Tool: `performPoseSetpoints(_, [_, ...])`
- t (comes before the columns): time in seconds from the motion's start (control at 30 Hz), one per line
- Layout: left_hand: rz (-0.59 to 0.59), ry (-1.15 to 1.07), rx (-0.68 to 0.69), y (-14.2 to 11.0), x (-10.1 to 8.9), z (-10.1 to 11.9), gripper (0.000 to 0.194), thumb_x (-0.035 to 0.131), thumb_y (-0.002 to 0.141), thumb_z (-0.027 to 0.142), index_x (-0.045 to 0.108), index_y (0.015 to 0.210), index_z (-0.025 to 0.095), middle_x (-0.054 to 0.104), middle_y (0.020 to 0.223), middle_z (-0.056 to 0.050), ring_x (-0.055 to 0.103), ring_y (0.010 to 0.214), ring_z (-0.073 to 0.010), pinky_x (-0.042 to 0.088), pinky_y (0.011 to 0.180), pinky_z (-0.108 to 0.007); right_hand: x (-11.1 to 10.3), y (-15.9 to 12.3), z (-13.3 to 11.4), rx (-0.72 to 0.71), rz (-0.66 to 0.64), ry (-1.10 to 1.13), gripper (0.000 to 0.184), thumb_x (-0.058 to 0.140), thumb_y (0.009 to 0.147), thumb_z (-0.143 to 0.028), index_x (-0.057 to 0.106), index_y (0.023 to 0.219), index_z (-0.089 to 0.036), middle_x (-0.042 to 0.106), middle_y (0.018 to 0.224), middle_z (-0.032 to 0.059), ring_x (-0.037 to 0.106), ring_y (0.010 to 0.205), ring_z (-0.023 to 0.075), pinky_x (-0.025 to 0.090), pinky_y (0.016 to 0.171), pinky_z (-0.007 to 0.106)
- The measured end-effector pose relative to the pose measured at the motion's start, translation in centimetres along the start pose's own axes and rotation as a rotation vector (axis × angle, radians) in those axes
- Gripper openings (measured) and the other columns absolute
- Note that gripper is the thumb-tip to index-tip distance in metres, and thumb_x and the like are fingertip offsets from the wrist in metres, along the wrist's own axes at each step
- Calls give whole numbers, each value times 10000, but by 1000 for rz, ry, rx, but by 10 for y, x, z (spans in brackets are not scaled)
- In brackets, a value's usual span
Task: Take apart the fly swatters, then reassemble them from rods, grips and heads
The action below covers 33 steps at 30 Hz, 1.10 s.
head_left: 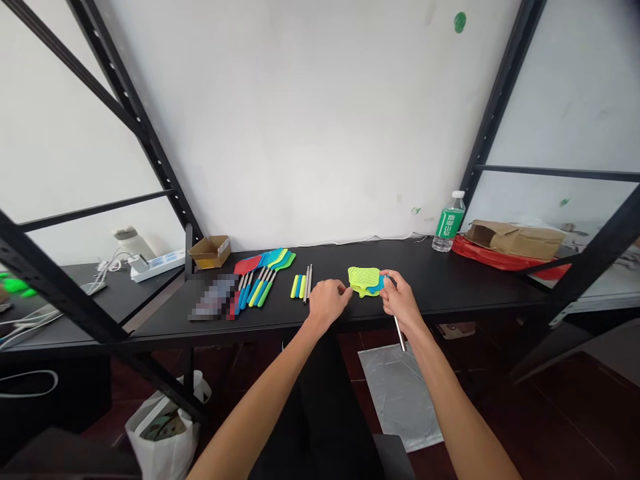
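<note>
Bare hands work over a long black shelf set against a white wall. The right hand (pixel 399 301) is closed around a slim metal rod (pixel 401 337), whose silver end points down past the shelf's front edge. At that hand's fingertips sits a blue piece (pixel 377 286), overlapping yellow-green mesh swatter heads (pixel 364 277) that lie at the shelf's middle, just right of the left hand (pixel 327 301). The left hand is bent inward, thumb side toward the mesh; whether its fingers grip anything cannot be told.

Left of the hands, two loose metal rods (pixel 308 283) lie side by side, next to a short row of yellow and blue handle grips (pixel 299 287). Farther left, swatters (pixel 263 279) with red, blue, yellow and green heads fan out in an overlapping group, their handles toward the front edge. A pixelated item (pixel 215 298) lies beside them, and an open cardboard box (pixel 210 253) stands behind.

To the right, a clear water bottle (pixel 449 223) with a green label stands upright near the wall, beside a brown cardboard package (pixel 520 240) resting on red plastic (pixel 495 257). A white power strip (pixel 159 265) lies at far left. Below, a gray plastic sheet (pixel 400 393) covers part of the dark red floor, and a white bag (pixel 167 443) stands to the left.
</note>
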<state>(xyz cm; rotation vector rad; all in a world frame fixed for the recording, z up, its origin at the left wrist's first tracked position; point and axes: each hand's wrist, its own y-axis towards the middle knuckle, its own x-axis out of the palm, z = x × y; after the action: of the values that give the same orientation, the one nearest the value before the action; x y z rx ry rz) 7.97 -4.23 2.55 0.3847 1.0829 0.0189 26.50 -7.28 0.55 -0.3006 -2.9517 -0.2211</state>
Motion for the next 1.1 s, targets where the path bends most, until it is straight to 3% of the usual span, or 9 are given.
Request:
performPoseSetpoints(0.1, [108, 163, -55, -19, -34, -53, 246, 528, 916, 338, 740, 859, 226, 718, 909, -62, 644, 895, -224, 432, 723, -280, 20, 1, 3, 62, -43, 18, 478, 574, 791, -272, 540, 1267, -255, 447, 617, -68, 263, 415, 59, 207, 389, 172])
performPoseSetpoints(0.23, [217, 402, -195, -30, -69, -125, 269, 547, 894, 318, 715, 1058, 188, 694, 1042, -104, 627, 1017, -281, 454, 838, -334, 63, 23, 15, 102, -116, -142, 728, 511, 743, -153, 435, 1460, -254, 640, 915, 57, 523, 584, 131, 422, 486, 225])
performPoseSetpoints(0.3, [174, 485, -233, -31, -77, -144, 329, 556, 889, 349, 691, 1127, 165, 672, 1101, -129, 626, 1035, -307, 464, 856, -365, 86, 40, 20, 88, -131, -399, 794, 490, 753, -142, 361, 1530, -242, 652, 1158, 109, 635, 777, 193, 526, 630, 289])
performPoseSetpoints(0.37, [124, 528, -250, -31, -77, -150, 334, 549, 895, 365, 692, 1114, 156, 660, 1121, -141, 627, 1040, -316, 473, 850, -376, 106, 55, 22, 89, -165, -573, 848, 483, 753, -117, 286, 1576, -184, 580, 1353, 142, 645, 1036, 256, 540, 848, 356])
performPoseSetpoints(0.47, [107, 547, -284, -28, -73, -146, 303, 537, 908, 362, 705, 1038, 146, 673, 1089, -149, 629, 1049, -316, 479, 842, -372, 129, 69, 22, 75, -181, -653, 871, 502, 738, -91, 275, 1579, -102, 435, 1514, 173, 472, 1342, 316, 413, 1077, 405])
performPoseSetpoints(0.57, [89, 554, -288, -26, -70, -141, 312, 515, 923, 353, 712, 977, 118, 695, 1012, -170, 635, 1038, -323, 473, 842, -381, 141, 71, 23, 36, -198, -702, 859, 501, 739, -74, 287, 1570, -67, 344, 1573, 177, 324, 1450, 325, 316, 1155, 411])
performPoseSetpoints(0.83, [95, 513, -244, -43, -73, -126, 311, 429, 965, 258, 683, 926, 84, 706, 863, -175, 684, 894, -295, 444, 828, -369, 134, 50, 36, -79, -218, -671, 654, 457, 826, -103, 446, 1479, -125, 465, 1495, 148, 468, 1361, 281, 380, 1111, 397])
performPoseSetpoints(0.97, [111, 441, -191, -56, -74, -96, 340, 379, 1010, 305, 631, 961, 82, 696, 813, -157, 695, 852, -294, 444, 796, -356, 130, 30, 39, -118, -147, -332, 387, 547, 870, -202, 611, 1252, -187, 592, 1360, 116, 583, 1225, 253, 463, 1032, 384])
performPoseSetpoints(1.1, [110, 377, -103, -68, -68, -53, 317, 370, 1023, 306, 610, 1000, 100, 695, 833, -144, 687, 870, -291, 439, 799, -349, 136, 11, 19, 147, -213, 266, 170, 614, 924, -325, 595, 1036, -199, 705, 1029, 113, 692, 874, 210, 574, 783, 348])
